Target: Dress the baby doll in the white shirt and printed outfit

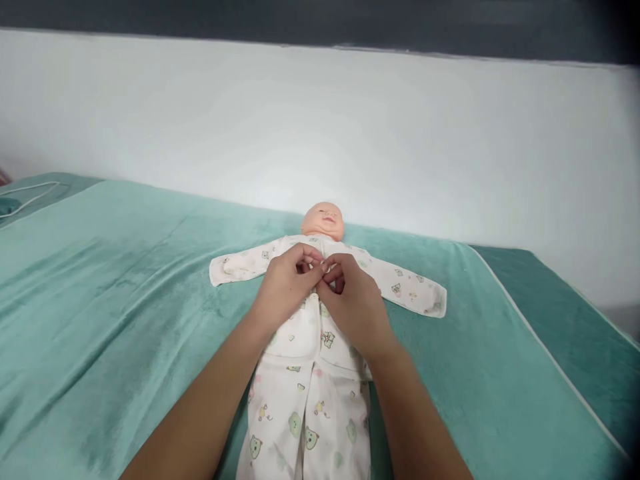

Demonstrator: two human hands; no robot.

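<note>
A baby doll (pixel 324 219) lies on its back, dressed in a white printed jacket (pixel 295 332) and matching trousers (pixel 310 427). Both sleeves stretch out to the sides, and the jacket's front edges meet along the middle. At the upper chest my left hand (pixel 290 277) pinches the front edge of the jacket. My right hand (pixel 353 290) is closed in a pinch right beside it, fingertips almost touching the left ones. Whatever fastening may lie between the fingertips is hidden by them.
Underneath spreads a light teal plush cloth (pixel 125 287) with soft wrinkles. A darker green cover (pixel 575 313) shows at the right. White cord (pixel 35 197) lies at the far left. Behind the doll's head rises a white wall (pixel 320 120).
</note>
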